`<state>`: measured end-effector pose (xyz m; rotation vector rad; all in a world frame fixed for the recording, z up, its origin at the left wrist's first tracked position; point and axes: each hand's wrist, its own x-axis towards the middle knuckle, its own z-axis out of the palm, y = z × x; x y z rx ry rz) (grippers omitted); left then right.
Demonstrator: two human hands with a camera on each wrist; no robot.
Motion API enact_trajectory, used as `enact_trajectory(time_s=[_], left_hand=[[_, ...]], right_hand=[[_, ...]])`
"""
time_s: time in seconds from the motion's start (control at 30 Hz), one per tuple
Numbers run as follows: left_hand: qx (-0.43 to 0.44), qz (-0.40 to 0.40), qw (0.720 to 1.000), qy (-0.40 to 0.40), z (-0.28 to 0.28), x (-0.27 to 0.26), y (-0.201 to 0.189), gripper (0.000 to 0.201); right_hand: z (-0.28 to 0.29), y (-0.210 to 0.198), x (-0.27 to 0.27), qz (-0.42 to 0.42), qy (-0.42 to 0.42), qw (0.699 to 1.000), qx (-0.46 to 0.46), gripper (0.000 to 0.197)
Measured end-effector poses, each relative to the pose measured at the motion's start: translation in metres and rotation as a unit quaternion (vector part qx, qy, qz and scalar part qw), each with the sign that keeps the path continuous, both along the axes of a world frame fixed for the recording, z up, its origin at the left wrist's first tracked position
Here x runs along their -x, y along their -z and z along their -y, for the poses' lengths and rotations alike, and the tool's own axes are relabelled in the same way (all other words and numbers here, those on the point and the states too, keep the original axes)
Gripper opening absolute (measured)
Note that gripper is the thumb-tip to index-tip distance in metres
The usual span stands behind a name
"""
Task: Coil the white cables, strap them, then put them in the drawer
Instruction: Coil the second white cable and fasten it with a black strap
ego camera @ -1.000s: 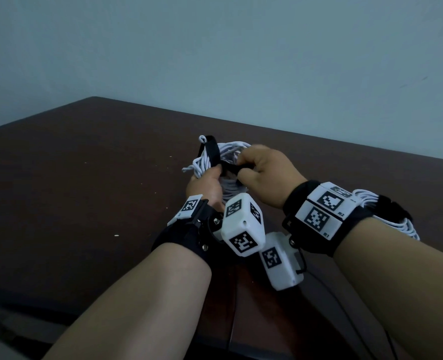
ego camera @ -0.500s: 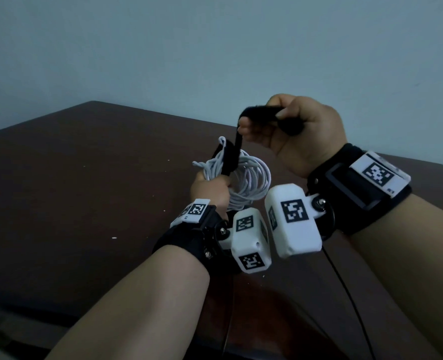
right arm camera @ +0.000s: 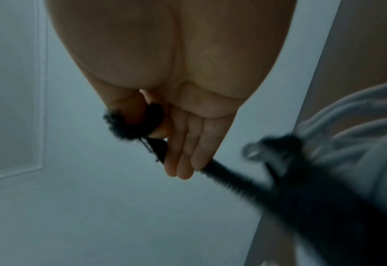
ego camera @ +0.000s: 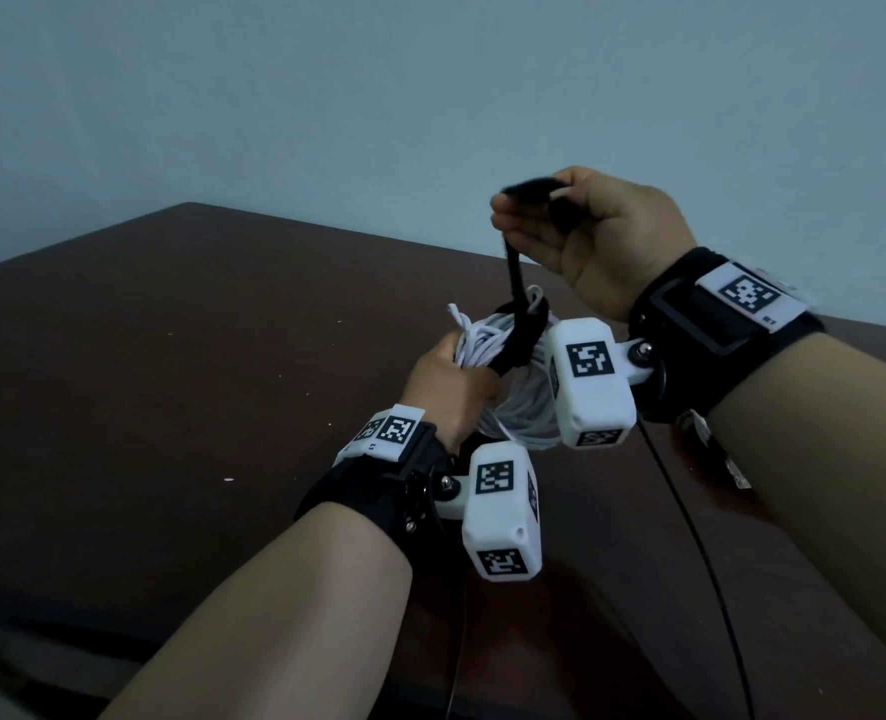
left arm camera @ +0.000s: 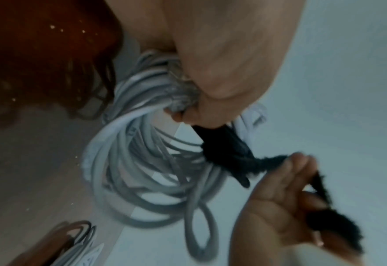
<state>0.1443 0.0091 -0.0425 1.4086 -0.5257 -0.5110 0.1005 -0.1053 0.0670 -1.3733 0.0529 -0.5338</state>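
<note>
A coil of white cable (ego camera: 503, 407) (left arm camera: 128, 162) hangs above the dark table, gripped at its top by my left hand (ego camera: 446, 376) (left arm camera: 210, 72). A black fuzzy strap (ego camera: 516, 309) (left arm camera: 229, 154) (right arm camera: 245, 181) is looped round the bundle beside my left fingers. Its free end runs taut up to my right hand (ego camera: 576, 226) (right arm camera: 178, 144) (left arm camera: 297, 198), which pinches it between thumb and fingers, raised above and right of the coil. The coil (right arm camera: 352, 129) shows blurred at the right edge of the right wrist view.
A dark brown table (ego camera: 145, 381) stretches out under the hands, with a plain pale wall behind. A thin black wire (ego camera: 690, 537) trails from the right wrist across the table. More white cable (left arm camera: 80, 250) lies at the lower left of the left wrist view.
My right hand has risen from the coil, drawing the strap end up and taut. The coil has lifted with my left hand; in the last half second the hands shifted only slightly.
</note>
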Motion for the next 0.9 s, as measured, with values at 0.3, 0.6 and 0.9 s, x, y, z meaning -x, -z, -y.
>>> enact_trajectory(time_s=[0.3,0.6,0.9], left_hand=[[0.045,0.048,0.998,0.019,0.001,-0.002,0.006,0.043],[0.103,-0.042,0.994,0.023,0.001,-0.011,0.010,0.033],[0.187,-0.163,0.968,0.039,0.005,-0.021,0.013,0.037]], right_hand=[[0.035,0.029,0.013,-0.153,0.138,0.977,-0.044,0.026],[0.047,0.033,0.020,-0.258,0.159,0.923,0.235,0.020],[0.045,0.039,0.029,-0.239,0.262,0.799,0.485,0.009]])
